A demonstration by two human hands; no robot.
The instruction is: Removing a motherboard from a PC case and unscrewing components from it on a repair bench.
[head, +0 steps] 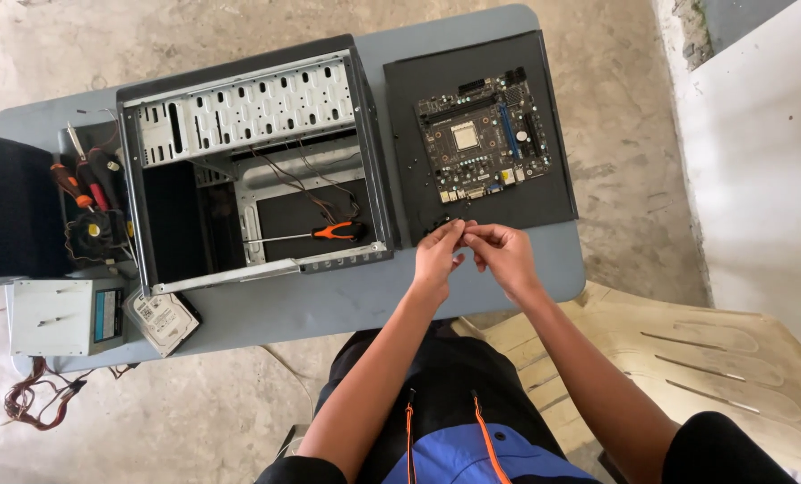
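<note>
Pinching something too small to make out, the left hand (pixel 438 255) and right hand (pixel 505 255) meet fingertip to fingertip over the black panel (pixel 409 108) carrying a circuit board (pixel 483 136). Beside it an open computer case (pixel 252 161) holds a screwdriver (pixel 315 234). All sit on a grey table (pixel 329 300) over concrete floor (pixel 149 421).

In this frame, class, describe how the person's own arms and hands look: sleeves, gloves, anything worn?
Both the left hand and the right hand are bare, with no gloves, rings or watch visible. The forearms are uncovered; dark sleeves show only at the upper arms, at the frame's bottom edge.
</note>
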